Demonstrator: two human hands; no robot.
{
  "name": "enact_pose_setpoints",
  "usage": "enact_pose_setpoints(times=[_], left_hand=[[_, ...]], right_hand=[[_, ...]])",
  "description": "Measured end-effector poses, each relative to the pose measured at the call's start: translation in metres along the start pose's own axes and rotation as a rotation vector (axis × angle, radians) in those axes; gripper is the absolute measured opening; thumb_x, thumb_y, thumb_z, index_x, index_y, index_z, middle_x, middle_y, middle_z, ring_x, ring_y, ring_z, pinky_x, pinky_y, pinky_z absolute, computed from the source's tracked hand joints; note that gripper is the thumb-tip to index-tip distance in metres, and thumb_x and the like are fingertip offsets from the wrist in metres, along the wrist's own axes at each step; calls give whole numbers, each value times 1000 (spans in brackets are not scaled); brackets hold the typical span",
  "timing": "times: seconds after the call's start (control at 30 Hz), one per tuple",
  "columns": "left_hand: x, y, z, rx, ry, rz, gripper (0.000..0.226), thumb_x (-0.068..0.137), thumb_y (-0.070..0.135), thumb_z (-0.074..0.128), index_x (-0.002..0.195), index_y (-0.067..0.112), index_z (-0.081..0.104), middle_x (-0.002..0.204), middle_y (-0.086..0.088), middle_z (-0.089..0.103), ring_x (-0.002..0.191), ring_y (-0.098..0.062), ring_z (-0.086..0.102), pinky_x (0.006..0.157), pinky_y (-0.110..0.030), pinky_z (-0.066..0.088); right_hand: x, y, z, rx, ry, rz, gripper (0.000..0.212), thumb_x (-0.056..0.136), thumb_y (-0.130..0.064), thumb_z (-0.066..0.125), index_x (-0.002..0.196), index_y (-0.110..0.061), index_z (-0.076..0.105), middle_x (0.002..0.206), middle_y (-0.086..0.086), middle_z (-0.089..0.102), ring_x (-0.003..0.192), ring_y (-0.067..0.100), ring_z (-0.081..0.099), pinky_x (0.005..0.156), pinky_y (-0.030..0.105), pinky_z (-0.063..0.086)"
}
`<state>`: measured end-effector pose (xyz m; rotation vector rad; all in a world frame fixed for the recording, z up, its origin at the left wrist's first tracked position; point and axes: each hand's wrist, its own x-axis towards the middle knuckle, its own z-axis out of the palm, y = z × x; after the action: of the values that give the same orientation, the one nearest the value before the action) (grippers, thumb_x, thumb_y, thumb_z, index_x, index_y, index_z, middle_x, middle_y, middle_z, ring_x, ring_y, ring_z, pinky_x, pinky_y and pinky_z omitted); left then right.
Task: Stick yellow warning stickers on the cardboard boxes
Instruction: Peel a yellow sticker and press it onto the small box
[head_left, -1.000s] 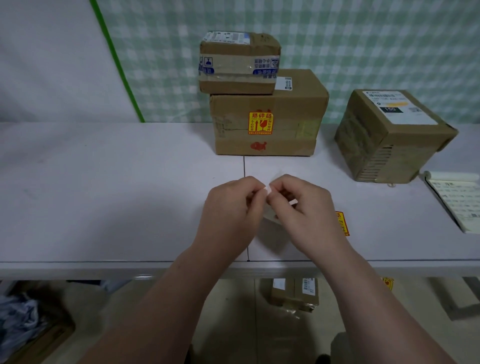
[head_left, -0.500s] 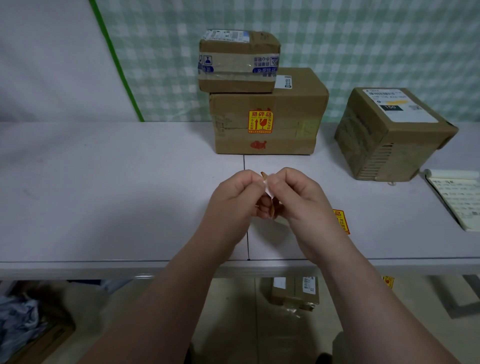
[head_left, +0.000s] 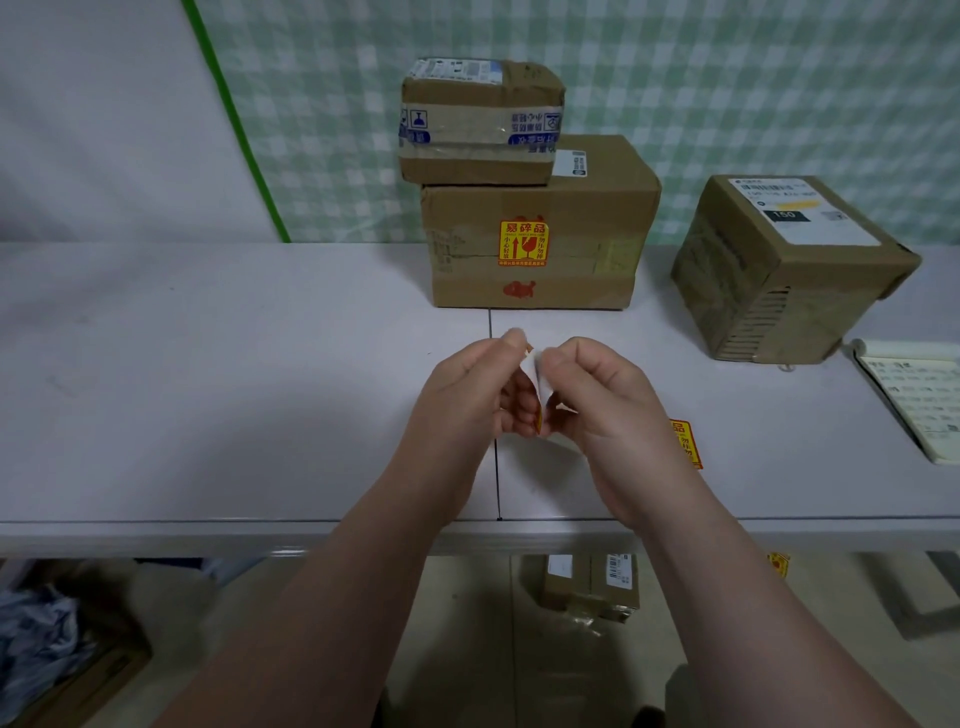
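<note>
My left hand (head_left: 470, 389) and my right hand (head_left: 602, 400) are held together over the table's front middle. Between their fingertips a yellow sticker (head_left: 535, 384) is partly peeled from its white backing paper: the left pinches the sticker, the right the backing. A large cardboard box (head_left: 571, 249) at the back carries a yellow warning sticker (head_left: 523, 243) on its front. A smaller taped box (head_left: 480, 122) sits on top of it. A third box (head_left: 779, 280) stands at the right. Another yellow sticker (head_left: 687, 441) lies on the table behind my right wrist.
An open notebook (head_left: 919, 400) lies at the table's right edge. The white table (head_left: 208, 389) has a seam down its middle. Under the table a small box (head_left: 592, 584) and a yellow sticker (head_left: 778, 564) rest on the floor; crumpled material sits at the lower left.
My hands have risen slightly and drawn apart a little, peeling the yellow sticker further off its white backing. The boxes have not moved.
</note>
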<state>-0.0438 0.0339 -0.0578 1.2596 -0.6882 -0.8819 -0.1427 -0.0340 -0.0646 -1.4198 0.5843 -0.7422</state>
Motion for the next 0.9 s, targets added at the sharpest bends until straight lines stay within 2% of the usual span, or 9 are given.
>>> enact_pose_setpoints(times=[0.07, 0.13, 0.2, 0.3, 0.37, 0.6, 0.7, 0.8, 0.9], left_hand=[[0, -3, -2, 86, -22, 52, 33, 86, 33, 54, 56, 20, 57, 51, -1, 52, 56, -22, 52, 58, -31, 47], [0, -4, -4, 92, -38, 70, 34, 90, 24, 53, 56, 21, 58, 51, 0, 52, 54, -18, 51, 57, -29, 45], [1, -4, -5, 48, -58, 50, 40, 93, 16, 50, 54, 23, 60, 51, 0, 53, 52, -14, 51, 58, -28, 45], [2, -4, -5, -73, -122, 41, 28, 86, 19, 50, 60, 17, 61, 60, -12, 52, 56, -20, 52, 62, -33, 44], [1, -5, -6, -123, -154, 43, 26, 84, 20, 48, 62, 15, 61, 61, -10, 53, 61, -23, 51, 63, -34, 42], [1, -6, -6, -223, -184, 62, 22, 84, 17, 45, 66, 13, 58, 61, -3, 57, 57, -11, 52, 56, -21, 45], [1, -6, -7, -107, -163, 78, 23, 83, 19, 46, 64, 17, 59, 65, -5, 58, 62, -14, 53, 61, -24, 46], [2, -7, -9, 87, -150, 82, 19, 81, 20, 46, 66, 16, 57, 69, -6, 60, 70, -19, 55, 66, -29, 47], [3, -8, -10, 128, -147, 40, 15, 75, 16, 45, 66, 15, 56, 66, -4, 59, 71, -21, 56, 65, -31, 47]], right_hand=[[0, 1, 2, -64, 4, -27, 27, 95, -16, 50, 71, -2, 50, 65, 13, 50, 59, 20, 50, 59, 29, 47], [1, 3, 2, -63, 4, -35, 26, 95, -16, 50, 73, -2, 50, 66, 15, 50, 61, 21, 51, 59, 29, 47], [1, 3, 0, -2, -18, -29, 26, 94, -19, 51, 73, -3, 49, 69, 16, 49, 62, 22, 51, 59, 28, 47], [1, 3, -3, 122, -68, -11, 24, 87, -22, 49, 69, -7, 51, 65, 15, 52, 58, 19, 53, 59, 26, 47], [1, 3, -4, 187, -91, -12, 25, 90, -18, 47, 67, -10, 54, 63, 10, 56, 57, 17, 54, 61, 27, 47], [1, 2, -6, 393, -112, 39, 20, 95, -11, 45, 81, 0, 55, 71, 9, 64, 65, 19, 58, 65, 28, 52], [1, -1, -7, 290, -63, 82, 24, 96, -15, 46, 82, 0, 58, 71, 9, 62, 66, 20, 57, 62, 26, 51], [1, -1, -8, 30, -15, 101, 37, 94, -32, 50, 91, 3, 61, 76, 11, 61, 66, 23, 58, 57, 27, 49], [1, 2, -4, -156, 14, 53, 38, 92, -33, 54, 83, 3, 59, 70, 10, 57, 60, 23, 57, 53, 30, 49]])
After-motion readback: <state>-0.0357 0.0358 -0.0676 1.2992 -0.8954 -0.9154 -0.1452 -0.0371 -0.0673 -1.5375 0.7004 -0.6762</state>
